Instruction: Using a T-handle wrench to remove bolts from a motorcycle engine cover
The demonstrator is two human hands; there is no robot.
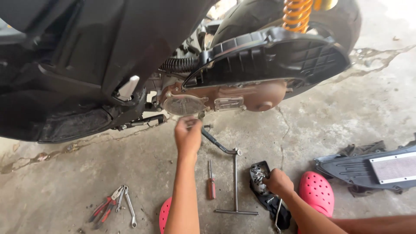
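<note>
Looking down from the head view: scooter (86, 56) on its side of the frame, rear wheel at 1 o'clock with a yellow coil shock (297, 15) above it. Black plastic transmission cover (268, 56) sits tilted over the brown, dusty engine case (225, 99), which has a round mesh-like cap at its left end and a small rectangular plate beside it.

Left hand (188, 134) is raised at the lower edge of the case, fingers curled together at the tips; looks like a pinch on something small, but what it pinches is too small to tell. Just at 3 o'clock of that hand is a bent crank lever (216, 143) hanging below the case.

Right hand (278, 182) is low at 5 o'clock, fingers closed into a small black tray of bolts (259, 175) on the concrete floor (65, 182); fingertips hidden, so exact grip unclear.

Between the forearms: T-handle wrench (235, 186) lying flat, red-handled screwdriver (211, 184) just at its 9 o'clock. Red pliers and spanners (113, 206) at 7 o'clock, well apart. Pink clog (317, 190) just right of the right wrist, a second one partly hidden under the left forearm. Black air-filter panel (372, 169) with pale mesh at 3 o'clock, on a rag.
</note>
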